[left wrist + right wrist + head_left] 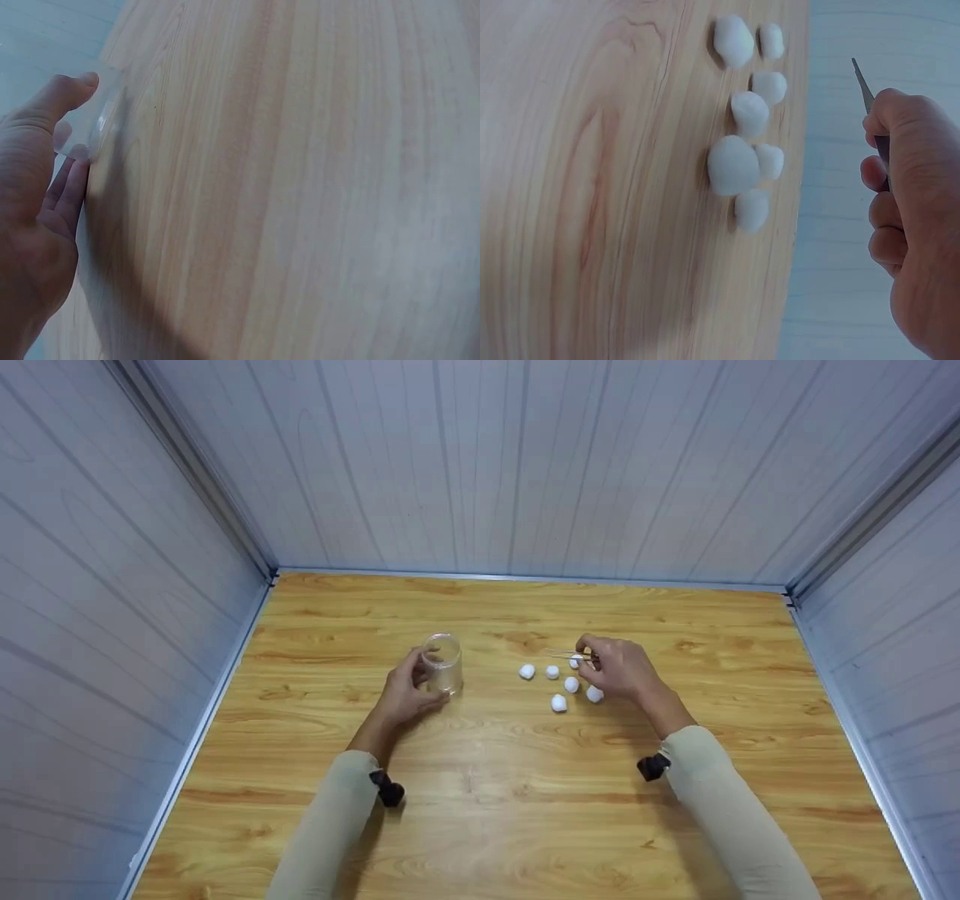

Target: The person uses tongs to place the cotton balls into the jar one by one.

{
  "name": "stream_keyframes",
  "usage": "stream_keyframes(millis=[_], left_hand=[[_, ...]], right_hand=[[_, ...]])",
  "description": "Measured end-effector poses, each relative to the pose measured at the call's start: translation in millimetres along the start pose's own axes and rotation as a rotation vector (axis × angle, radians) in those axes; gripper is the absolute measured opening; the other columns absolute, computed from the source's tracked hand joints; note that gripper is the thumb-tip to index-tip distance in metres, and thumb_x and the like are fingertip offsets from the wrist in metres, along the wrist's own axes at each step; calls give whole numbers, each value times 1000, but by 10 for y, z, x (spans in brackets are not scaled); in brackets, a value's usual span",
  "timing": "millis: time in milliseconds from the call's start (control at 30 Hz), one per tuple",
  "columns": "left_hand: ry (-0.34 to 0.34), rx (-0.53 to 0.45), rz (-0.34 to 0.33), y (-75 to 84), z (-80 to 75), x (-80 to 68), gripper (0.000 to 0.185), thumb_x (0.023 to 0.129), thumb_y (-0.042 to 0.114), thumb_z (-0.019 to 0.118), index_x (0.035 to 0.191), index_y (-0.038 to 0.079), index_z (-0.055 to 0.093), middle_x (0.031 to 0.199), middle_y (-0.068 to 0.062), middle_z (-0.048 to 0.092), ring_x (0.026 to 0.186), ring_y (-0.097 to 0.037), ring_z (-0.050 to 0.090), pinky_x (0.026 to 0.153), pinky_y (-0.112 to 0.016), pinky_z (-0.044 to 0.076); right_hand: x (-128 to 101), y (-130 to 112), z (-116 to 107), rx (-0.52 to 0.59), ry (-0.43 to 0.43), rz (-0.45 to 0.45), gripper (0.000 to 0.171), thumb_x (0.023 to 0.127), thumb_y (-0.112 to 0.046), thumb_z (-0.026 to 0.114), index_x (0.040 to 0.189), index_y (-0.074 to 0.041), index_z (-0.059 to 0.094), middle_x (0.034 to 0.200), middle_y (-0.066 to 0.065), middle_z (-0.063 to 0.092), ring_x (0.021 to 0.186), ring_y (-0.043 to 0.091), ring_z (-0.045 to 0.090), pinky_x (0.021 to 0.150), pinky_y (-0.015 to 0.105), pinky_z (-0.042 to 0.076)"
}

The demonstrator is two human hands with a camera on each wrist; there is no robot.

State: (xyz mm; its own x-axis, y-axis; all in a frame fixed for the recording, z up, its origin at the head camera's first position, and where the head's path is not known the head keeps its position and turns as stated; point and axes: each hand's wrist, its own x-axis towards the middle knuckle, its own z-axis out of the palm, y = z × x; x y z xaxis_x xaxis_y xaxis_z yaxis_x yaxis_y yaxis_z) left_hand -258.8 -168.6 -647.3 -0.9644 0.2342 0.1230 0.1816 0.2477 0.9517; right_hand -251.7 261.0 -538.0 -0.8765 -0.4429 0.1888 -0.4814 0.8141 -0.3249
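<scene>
Clear cup (442,662) upright on the wooden table (480,825), left of centre, mouth up. Left hand (405,694) curled round its near side, thumb and fingers gripping the wall; in the left wrist view, cup (94,120) only a faint transparent edge by the thumb of the hand (34,210).

Tweezers (566,655) thin and metallic, pinched in the right hand (619,667), tips pointing left, above the table. In the right wrist view, tweezers (870,97) sticking out past the curled fingers of the hand (911,210), tips bare, gripping nothing.

Cotton balls (559,703) white, loose on the table, clustered just left of the right hand and right of the cup, apart from it. Seven countable in the right wrist view (733,165), some touching.

Beige sleeves (330,817) on both forearms, a small black camera mount (387,789) at each wrist. Pale panelled walls (525,465) on three sides of the table.
</scene>
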Motion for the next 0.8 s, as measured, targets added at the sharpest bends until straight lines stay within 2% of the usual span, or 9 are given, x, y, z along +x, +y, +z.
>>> stream_keyframes(millis=[67, 200, 367, 500, 700, 800], left_hand=[[2, -4, -4, -46, 1, 14, 91, 77, 1, 100, 157, 17, 59, 148, -14, 72, 135, -29, 70, 122, -38, 60], [10, 2, -20, -35, 4, 13, 90, 78, -1, 99, 157, 17, 59, 148, -14, 72, 135, -27, 70, 121, -36, 61], [-11, 15, -56, 269, 13, -50, 89, 81, -10, 92, 159, 5, 53, 153, -27, 66, 144, -45, 66, 127, -54, 56], [-12, 34, -113, 413, 32, -76, 90, 82, -13, 90, 161, 5, 50, 157, -25, 64, 148, -45, 62, 131, -55, 52], [-3, 37, -118, 428, 44, -86, 90, 82, -14, 89, 161, 4, 50, 157, -26, 64, 147, -45, 63, 131, -55, 52], [-4, 34, -111, 401, 47, -87, 91, 82, -14, 90, 161, 4, 50, 157, -26, 64, 147, -45, 63, 131, -55, 52]], right_hand=[[12, -17, 0, 2, -7, -4, 23, 103, -20, 70, 121, -7, 72, 86, 11, 78, 66, 21, 62, 61, 41, 51], [34, -45, -1, 8, -24, -13, 23, 102, -18, 68, 121, -7, 73, 83, 10, 77, 63, 17, 56, 59, 37, 46], [61, -74, 14, -6, -33, -47, 22, 102, -17, 70, 120, -5, 74, 85, 10, 79, 62, 17, 59, 59, 40, 52], [80, -80, 43, -33, -44, -62, 23, 101, -17, 71, 119, -5, 74, 88, 11, 81, 64, 20, 63, 59, 46, 57], [108, -89, 92, -55, -84, -49, 24, 101, -17, 70, 122, -5, 75, 94, 12, 83, 67, 22, 67, 61, 48, 60], [120, -102, 122, -68, -103, -46, 24, 102, -18, 72, 122, -6, 75, 92, 12, 82, 65, 21, 64, 60, 47, 58]])
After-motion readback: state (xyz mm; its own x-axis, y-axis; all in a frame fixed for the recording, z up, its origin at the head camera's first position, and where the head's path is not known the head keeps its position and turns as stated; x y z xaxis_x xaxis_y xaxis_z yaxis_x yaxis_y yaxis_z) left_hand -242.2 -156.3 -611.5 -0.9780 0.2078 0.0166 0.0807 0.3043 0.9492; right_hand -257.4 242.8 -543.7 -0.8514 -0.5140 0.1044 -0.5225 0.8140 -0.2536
